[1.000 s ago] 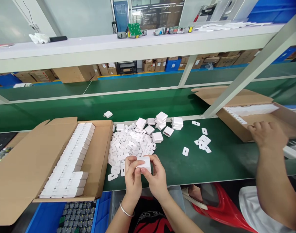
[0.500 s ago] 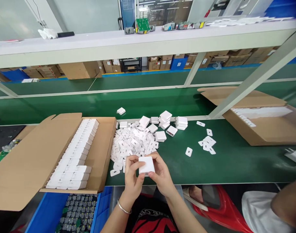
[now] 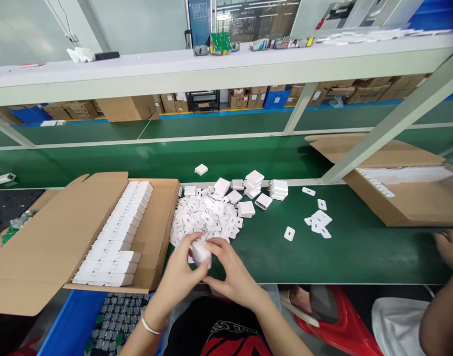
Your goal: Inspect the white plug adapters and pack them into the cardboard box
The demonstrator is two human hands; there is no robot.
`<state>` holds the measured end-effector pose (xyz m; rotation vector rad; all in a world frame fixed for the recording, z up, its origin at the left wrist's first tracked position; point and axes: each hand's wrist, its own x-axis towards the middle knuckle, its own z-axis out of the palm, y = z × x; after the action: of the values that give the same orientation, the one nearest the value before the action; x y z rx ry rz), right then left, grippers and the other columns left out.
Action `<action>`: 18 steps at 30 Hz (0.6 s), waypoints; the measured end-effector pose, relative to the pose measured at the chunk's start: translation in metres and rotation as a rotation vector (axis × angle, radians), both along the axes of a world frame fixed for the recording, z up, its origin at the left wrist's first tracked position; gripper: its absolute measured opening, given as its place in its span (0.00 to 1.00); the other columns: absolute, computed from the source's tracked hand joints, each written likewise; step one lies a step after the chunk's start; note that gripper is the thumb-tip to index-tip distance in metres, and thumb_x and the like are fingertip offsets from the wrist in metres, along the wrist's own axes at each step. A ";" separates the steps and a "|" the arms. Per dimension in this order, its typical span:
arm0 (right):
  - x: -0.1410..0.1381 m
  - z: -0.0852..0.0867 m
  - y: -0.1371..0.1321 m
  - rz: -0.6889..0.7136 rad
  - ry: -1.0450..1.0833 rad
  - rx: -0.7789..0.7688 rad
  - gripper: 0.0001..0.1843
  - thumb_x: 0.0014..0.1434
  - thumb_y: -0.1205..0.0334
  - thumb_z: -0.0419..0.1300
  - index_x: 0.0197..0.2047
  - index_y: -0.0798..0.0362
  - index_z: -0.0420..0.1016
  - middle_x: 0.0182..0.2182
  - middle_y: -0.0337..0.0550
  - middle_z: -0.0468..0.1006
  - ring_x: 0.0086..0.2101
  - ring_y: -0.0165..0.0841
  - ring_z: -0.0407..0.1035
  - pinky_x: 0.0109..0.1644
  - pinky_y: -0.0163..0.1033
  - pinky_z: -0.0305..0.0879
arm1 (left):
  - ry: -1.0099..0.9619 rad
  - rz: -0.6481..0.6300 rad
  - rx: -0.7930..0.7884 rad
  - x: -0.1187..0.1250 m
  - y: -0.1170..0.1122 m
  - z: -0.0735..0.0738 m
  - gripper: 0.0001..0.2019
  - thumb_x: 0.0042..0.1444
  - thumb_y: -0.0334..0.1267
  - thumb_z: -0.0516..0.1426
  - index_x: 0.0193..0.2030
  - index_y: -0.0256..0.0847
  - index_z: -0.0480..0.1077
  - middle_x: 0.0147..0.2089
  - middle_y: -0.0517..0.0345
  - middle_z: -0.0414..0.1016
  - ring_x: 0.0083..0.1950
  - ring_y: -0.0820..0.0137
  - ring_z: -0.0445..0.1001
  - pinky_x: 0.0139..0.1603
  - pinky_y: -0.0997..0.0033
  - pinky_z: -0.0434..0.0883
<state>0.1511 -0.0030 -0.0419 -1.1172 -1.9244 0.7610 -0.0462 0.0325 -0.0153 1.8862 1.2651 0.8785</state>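
My left hand [image 3: 182, 269] is closed around a white plug charger [image 3: 202, 253], slightly blurred, near the table's front edge. Beside it my right hand [image 3: 230, 269] has thumb and fingers apart, with its fingertips close to the charger's right side; whether they touch it I cannot tell. Just beyond both hands lies a heap of small white slotted cover plates [image 3: 207, 212]. Several white charger housings [image 3: 254, 180] sit along the heap's back and right. To the left, an open cardboard box [image 3: 165, 212] holds rows of white chargers [image 3: 115, 237].
Loose cover plates [image 3: 321, 217] lie right of centre. Another open cardboard box [image 3: 400, 210] stands at right, near a co-worker's hand [image 3: 451, 247]. A charger [image 3: 201, 169] rests on the green belt [image 3: 156, 160]. A blue bin [image 3: 70, 321] with dark parts sits below. A slanted post [image 3: 389, 118] crosses at right.
The held charger has moved left and tilted, and my right hand's grip has loosened. The belt charger has shifted right. A co-worker's hand has appeared at right, where a charger is no longer visible.
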 end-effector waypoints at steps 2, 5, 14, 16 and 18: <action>-0.001 -0.014 0.003 -0.105 -0.136 -0.031 0.46 0.62 0.62 0.68 0.77 0.41 0.52 0.66 0.54 0.63 0.65 0.48 0.61 0.68 0.56 0.66 | 0.087 0.145 0.015 -0.029 0.015 0.007 0.25 0.62 0.47 0.60 0.64 0.42 0.65 0.59 0.46 0.75 0.50 0.59 0.77 0.51 0.58 0.75; 0.003 -0.041 0.008 -0.364 -0.333 0.043 0.33 0.65 0.62 0.64 0.71 0.46 0.64 0.65 0.58 0.66 0.66 0.55 0.61 0.66 0.64 0.65 | 0.305 0.410 0.045 -0.082 0.043 0.011 0.30 0.60 0.54 0.59 0.65 0.40 0.65 0.56 0.46 0.75 0.48 0.57 0.77 0.47 0.57 0.75; 0.007 -0.072 -0.003 -0.421 -0.539 0.160 0.24 0.69 0.62 0.61 0.67 0.44 0.70 0.73 0.50 0.59 0.72 0.55 0.51 0.71 0.69 0.53 | 0.935 0.329 0.172 -0.157 0.066 -0.038 0.25 0.69 0.50 0.47 0.57 0.35 0.75 0.54 0.37 0.69 0.51 0.48 0.71 0.53 0.50 0.72; 0.007 -0.072 -0.006 -0.431 -0.475 0.187 0.18 0.69 0.67 0.59 0.60 0.46 0.75 0.70 0.50 0.65 0.70 0.53 0.54 0.69 0.66 0.56 | 1.066 0.322 0.225 -0.156 0.060 -0.043 0.24 0.71 0.48 0.45 0.57 0.37 0.76 0.57 0.37 0.69 0.56 0.43 0.67 0.52 0.48 0.71; 0.008 -0.072 -0.008 -0.451 -0.413 0.204 0.15 0.68 0.72 0.57 0.53 0.48 0.77 0.64 0.51 0.69 0.67 0.51 0.57 0.66 0.63 0.60 | 1.128 0.351 0.236 -0.157 0.056 -0.043 0.24 0.71 0.49 0.46 0.57 0.38 0.77 0.57 0.38 0.69 0.57 0.42 0.65 0.52 0.48 0.71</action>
<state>0.1591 -0.0106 -0.1141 -1.5893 -1.9097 0.0881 -0.2031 0.0884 -0.0579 2.4907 2.2582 0.0145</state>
